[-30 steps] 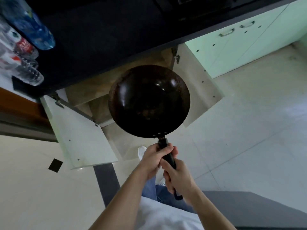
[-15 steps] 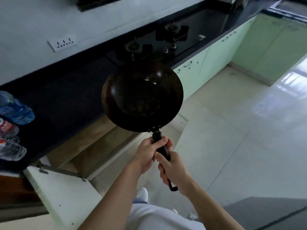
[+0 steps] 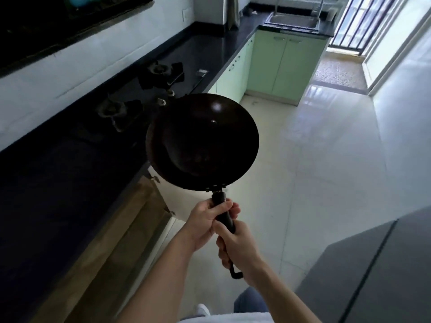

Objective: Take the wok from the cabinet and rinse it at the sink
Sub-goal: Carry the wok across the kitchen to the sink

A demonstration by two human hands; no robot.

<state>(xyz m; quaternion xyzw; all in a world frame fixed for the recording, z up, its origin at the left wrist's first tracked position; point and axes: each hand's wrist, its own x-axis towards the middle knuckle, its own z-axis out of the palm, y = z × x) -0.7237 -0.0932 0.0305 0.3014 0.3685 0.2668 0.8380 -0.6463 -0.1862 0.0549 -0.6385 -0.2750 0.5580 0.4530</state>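
Wok (image 3: 202,142) in air over floor (image 3: 314,171), just right of dark tabletop (image 3: 70,171). Left hand (image 3: 205,222) clenched round handle (image 3: 221,201) (nearer bowl). Right hand (image 3: 238,248) clenched round handle's near end. Sink (image 3: 291,19) far off.

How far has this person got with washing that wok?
Done: the wok is out of the open cabinet. In hand: the left hand and right hand both grip its handle. To do: carry it to the sink at the far end of the counter and rinse it.

Wok (image 3: 202,142) right of stove (image 3: 142,94)
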